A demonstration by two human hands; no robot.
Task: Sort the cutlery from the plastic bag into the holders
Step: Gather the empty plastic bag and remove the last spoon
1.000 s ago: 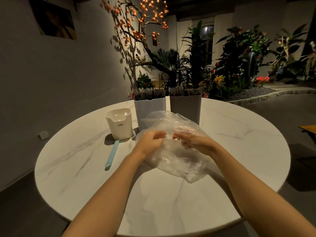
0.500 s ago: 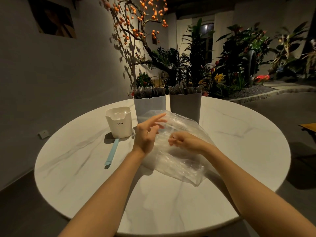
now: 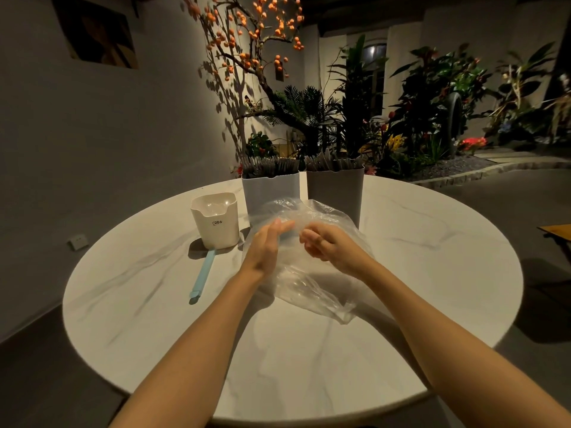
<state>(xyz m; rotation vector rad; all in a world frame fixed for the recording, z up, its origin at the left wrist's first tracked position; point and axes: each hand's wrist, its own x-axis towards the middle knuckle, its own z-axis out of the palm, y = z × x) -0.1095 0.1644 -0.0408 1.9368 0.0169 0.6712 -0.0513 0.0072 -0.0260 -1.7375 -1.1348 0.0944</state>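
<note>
Both hands are at the clear plastic bag [image 3: 312, 273], which lies crumpled on the round marble-patterned desk [image 3: 417, 242], near the middle and just in front of the holders. The left hand [image 3: 264, 247] has its fingers straight, flat against the left side of the bag; it grips nothing. The right hand [image 3: 329, 245] has its fingers curled at the bag's upper folds and appears to pinch the film, though the exact hold is hard to make out.

Progress, as judged from the scene: the two tall holders at the far side — a white holder [image 3: 270, 193] on the left and a grey holder [image 3: 335, 193] on the right — are each packed with dark upright cutlery. The bag looks slack and transparent, with no cutlery visible inside; whether any remains in its folds cannot be told. A small cream holder [image 3: 216, 222] marked CRBW stands to the left, its contents not discernible. One light blue utensil [image 3: 202, 278] lies loose on the desk just in front of it, not yet placed. The task appears close to finished — checking the bag and placing that utensil seem to be what is left.

The room is dim, with plain grey walls, a framed picture [image 3: 95, 32] at upper left, a tree with orange fruit [image 3: 247, 35] and dense foliage [image 3: 432, 103] beyond the desk.
</note>
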